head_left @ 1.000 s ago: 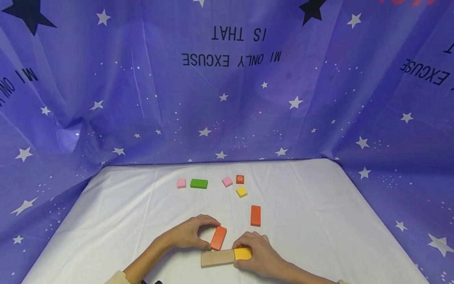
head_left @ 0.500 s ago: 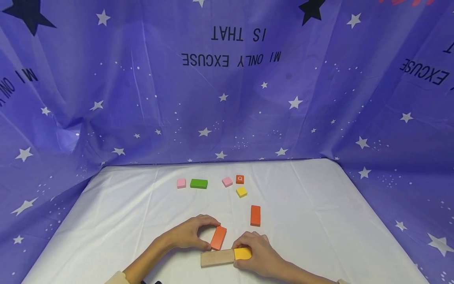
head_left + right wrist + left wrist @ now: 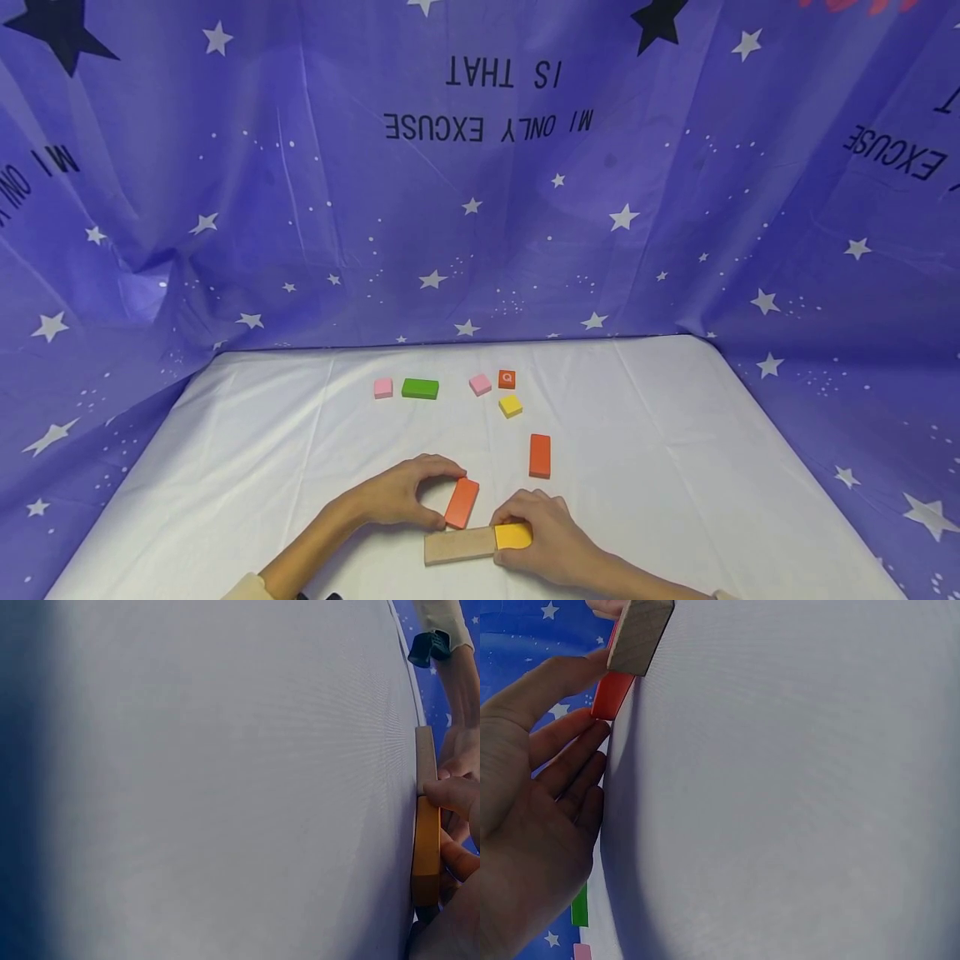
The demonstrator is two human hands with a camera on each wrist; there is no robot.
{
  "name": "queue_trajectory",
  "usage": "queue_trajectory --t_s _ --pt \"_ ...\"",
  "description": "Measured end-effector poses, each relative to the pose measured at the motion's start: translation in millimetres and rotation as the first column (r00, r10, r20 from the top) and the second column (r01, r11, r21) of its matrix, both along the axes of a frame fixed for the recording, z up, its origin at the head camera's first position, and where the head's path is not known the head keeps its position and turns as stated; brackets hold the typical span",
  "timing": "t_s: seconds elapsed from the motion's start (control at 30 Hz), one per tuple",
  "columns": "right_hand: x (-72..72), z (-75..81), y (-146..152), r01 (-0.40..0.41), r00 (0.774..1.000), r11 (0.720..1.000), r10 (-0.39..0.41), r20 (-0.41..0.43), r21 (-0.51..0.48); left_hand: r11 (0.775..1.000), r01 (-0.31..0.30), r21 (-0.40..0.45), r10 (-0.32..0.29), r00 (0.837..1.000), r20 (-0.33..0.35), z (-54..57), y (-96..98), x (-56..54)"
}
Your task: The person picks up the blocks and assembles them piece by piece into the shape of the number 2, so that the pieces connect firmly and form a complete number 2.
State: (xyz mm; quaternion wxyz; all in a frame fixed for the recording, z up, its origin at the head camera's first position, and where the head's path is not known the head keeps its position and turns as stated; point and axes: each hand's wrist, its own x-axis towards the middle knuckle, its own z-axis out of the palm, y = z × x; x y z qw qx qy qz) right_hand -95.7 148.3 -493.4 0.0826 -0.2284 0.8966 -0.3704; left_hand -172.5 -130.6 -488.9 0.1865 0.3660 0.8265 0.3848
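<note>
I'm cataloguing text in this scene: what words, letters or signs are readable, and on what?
"IS THAT": purple cloth, upside down.
"MI ONLY EXCUSE": same cloth, upside down.
"MI ON", then cut off: cloth, picture left.
"EXCUSE", and a cut-off "T": cloth, picture right.
"Q": small orange-red block.
Red lettering, top right: cut off, unreadable.

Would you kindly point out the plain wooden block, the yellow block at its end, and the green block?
Plain wooden block (image 3: 460, 546): head view, middle of its upper face.
Yellow block (image 3: 513, 536): head view, visible part of its upper face.
Green block (image 3: 420, 387): head view, middle of its upper face.
</note>
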Motion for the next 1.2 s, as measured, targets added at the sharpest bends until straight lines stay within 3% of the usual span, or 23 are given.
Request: queue_trajectory --t_s 0.4,0.53,0.73,0.93,1.03,1.2 --pt "-1.0 -1.6 -0.1 -0.004 1.0 1.0 0.004 0.0 0.005 0.999 -0.024 0.039 0.024 1.0 0.004 0.9 -0.5 6.9" --pt "-0.9 -1.0 -0.1 -0.006 1.0 1.0 0.006 -0.003 0.004 0.998 -0.061 0.028 0.062 0.998 -0.021 4.9 1.1 15.7" --pt "-1.0 -0.2 0.1 -0.006 1.0 1.0 0.006 -0.006 0.008 0.999 -0.038 0.004 0.038 0.994 -0.099 10.4 1.8 28.8" --pt "-1.4 -0.6 1.0 -0.012 1.0 1.0 0.012 -0.017 0.003 0.994 -0.082 -0.072 0.075 0.992 -0.102 15.7 3.7 42.8" --pt "-1.5 -0.5 0.8 -0.012 1.0 1.0 0.012 -0.019 0.001 0.99 -0.1 -0.104 0.081 0.983 -0.167 18.8 5.3 50.5" --pt "-0.9 0.9 0.2 -0.004 1.0 1.0 0.004 -0.005 0.008 0.976 -0.114 -0.186 0.054 0.952 -0.3 23.1 9.2 63.0"
